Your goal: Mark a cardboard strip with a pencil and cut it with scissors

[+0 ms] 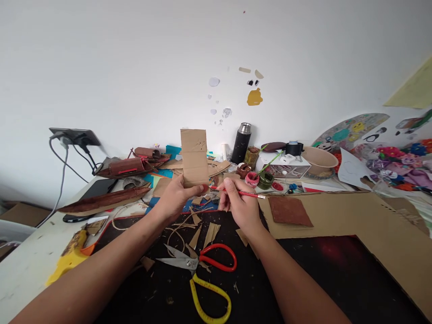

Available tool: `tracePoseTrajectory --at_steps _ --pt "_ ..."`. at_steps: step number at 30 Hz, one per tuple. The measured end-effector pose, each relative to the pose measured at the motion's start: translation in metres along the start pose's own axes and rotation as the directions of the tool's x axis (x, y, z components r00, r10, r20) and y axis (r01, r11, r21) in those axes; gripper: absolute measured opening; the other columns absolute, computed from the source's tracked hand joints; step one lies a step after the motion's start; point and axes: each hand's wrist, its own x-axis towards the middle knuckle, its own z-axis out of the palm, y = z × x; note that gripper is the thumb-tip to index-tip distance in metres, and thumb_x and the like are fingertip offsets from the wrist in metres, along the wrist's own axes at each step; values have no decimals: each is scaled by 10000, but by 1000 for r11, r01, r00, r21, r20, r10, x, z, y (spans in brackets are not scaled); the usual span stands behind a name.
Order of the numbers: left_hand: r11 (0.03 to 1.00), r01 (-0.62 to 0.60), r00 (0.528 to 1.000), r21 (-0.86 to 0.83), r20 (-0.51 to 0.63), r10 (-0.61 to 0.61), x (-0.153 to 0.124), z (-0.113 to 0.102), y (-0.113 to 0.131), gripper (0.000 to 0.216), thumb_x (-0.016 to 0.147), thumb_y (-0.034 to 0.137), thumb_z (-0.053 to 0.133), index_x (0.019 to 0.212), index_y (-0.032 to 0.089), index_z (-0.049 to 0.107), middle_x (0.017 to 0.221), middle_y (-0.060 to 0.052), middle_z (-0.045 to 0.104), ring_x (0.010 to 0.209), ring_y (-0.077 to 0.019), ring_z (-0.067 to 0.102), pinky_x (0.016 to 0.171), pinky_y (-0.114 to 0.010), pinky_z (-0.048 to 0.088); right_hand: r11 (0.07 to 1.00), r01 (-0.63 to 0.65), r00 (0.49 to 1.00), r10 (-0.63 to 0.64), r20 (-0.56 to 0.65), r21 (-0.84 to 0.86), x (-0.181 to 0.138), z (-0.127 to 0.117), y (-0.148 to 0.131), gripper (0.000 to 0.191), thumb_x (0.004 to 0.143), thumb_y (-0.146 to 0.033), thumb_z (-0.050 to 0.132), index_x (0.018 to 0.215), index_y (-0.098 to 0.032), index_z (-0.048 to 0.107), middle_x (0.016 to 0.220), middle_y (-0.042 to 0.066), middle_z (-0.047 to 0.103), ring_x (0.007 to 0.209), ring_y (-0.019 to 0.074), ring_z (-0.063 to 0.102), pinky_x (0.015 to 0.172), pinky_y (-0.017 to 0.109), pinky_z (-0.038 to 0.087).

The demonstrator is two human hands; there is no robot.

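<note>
My left hand (177, 198) grips the lower end of a tall cardboard strip (195, 157), which stands upright with creases across it and small holes near its top. Closed around a red pencil (248, 194), my right hand (240, 202) is just right of the strip; the pencil's tip points left toward the strip's lower edge. Whether the tip touches the cardboard I cannot tell. Below both hands, scissors (194, 264) with one red and one yellow handle lie with blades apart on the black mat (135, 292), among cardboard scraps (212, 234) and string.
Right of my hand lie a brown-painted square (290, 211) and a large cardboard sheet (337, 216). Behind are paint jars (266, 181), a black thermos (241, 144) and a bowl (320, 159). Brown model boats (108, 198) and a yellow glue gun (69, 256) sit left.
</note>
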Motion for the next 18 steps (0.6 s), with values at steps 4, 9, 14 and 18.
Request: tracePoseTrajectory --at_steps 4,9,14,18 --pt "1000 3 1000 11 1 -3 -2 2 2 519 643 283 955 1102 134 765 1097 -133 824 989 -298 748 904 -398 568 1000 20 1000 -20 4 -24 -1 0 0 468 1078 -596 552 890 -196 704 592 -33 602 450 106 605 408 193 417" --pt "999 4 1000 48 11 -4 -4 4 3 532 635 297 966 1102 135 770 1099 -133 824 996 -300 745 914 -407 562 998 36 999 -35 14 -52 -2 1 -2 474 1077 -603 548 890 -200 711 598 -28 604 460 111 602 421 204 432" --pt "999 9 1000 50 3 -9 -4 5 5 543 610 298 981 1088 153 768 1061 -123 828 1028 -319 751 955 -438 567 997 39 999 -39 6 -59 -2 0 -1 490 1072 -622 541 889 -200 707 597 -31 598 458 111 601 423 207 437" --pt "998 14 1000 54 14 -15 -5 7 7 563 580 297 993 1076 161 762 1036 -104 828 1019 -321 750 954 -441 577 996 42 999 -41 20 -82 -1 0 0 465 1084 -597 536 900 -203 704 610 -30 605 465 110 606 428 210 436"
